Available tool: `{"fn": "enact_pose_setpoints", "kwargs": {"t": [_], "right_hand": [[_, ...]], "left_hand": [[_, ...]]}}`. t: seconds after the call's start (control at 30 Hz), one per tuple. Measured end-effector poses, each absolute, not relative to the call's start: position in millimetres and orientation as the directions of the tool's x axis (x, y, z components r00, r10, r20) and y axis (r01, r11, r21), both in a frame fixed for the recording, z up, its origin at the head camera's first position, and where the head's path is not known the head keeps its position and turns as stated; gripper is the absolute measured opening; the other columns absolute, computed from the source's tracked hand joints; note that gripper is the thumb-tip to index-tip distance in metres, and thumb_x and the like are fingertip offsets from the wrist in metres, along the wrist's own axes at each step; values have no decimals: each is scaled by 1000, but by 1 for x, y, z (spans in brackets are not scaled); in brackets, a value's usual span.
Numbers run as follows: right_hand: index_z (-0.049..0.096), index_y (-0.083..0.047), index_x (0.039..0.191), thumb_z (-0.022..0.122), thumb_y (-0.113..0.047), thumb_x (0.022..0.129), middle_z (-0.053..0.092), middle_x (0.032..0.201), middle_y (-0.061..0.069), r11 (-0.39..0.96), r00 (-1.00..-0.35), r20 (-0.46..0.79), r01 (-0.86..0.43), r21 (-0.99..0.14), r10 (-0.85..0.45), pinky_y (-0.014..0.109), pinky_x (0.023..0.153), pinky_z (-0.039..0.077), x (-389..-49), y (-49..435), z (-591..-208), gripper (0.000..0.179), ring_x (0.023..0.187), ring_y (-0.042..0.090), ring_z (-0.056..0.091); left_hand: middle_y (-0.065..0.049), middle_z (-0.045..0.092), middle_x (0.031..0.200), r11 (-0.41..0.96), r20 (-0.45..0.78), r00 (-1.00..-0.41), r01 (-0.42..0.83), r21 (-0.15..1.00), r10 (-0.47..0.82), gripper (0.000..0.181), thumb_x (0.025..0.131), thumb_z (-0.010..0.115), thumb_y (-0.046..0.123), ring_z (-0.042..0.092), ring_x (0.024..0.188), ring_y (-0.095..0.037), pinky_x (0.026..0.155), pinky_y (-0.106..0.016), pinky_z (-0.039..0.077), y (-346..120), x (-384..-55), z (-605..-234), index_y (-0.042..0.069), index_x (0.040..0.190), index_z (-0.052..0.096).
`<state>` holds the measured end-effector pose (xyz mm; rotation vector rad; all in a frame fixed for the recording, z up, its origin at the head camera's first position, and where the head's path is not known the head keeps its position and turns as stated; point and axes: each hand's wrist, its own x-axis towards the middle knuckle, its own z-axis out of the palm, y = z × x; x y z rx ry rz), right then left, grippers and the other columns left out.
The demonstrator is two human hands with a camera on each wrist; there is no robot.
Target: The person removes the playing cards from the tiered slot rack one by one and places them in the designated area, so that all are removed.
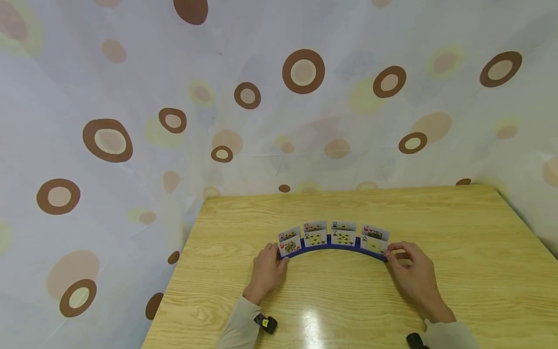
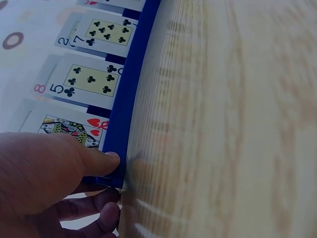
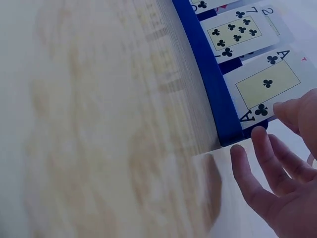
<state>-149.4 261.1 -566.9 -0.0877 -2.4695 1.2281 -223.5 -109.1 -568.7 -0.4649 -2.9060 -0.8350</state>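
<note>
A curved blue card holder stands on the table with playing cards upright in two rows. My left hand grips its left end, the thumb on the front face beside the queen of hearts and the fingers curled behind and below. At the other end, my right hand pinches the outer edge of the ace of clubs. Its thumb lies on that edge; the index fingertip is mostly hidden. The lower fingers curve loosely near the holder's end. Between these cards stand the five of clubs and seven of clubs.
Behind the front row, a jack, a two and other cards are partly covered. The wooden table stretches around the holder. A dotted curtain hangs along the table's back and left sides.
</note>
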Motion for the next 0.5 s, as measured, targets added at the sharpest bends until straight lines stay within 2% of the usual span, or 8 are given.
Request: {"fn": "enact_pose_setpoints", "kwargs": {"t": [0.23,0.5], "right_hand": [[74,-3,116,71,-10,106,74,113,13,576,-911,331,-138,-806,245,3,83,49,-146,256,-563,13,98,-21,55],[75,-3,113,72,-9,105,78,111,15,548,-925,312,-150,-823,215,8,80,52,-139,245,-553,11,96,-19,58]], "left_hand": [[-16,70,111,801,149,-953,302,516,263,35,104,72,18,69,101,-35,89,-57,56,-109,-223,-567,-4,131,68],[-16,70,113,791,157,-952,306,530,263,35,105,72,17,70,104,-37,90,-59,56,-109,-222,-566,-3,133,67]]}}
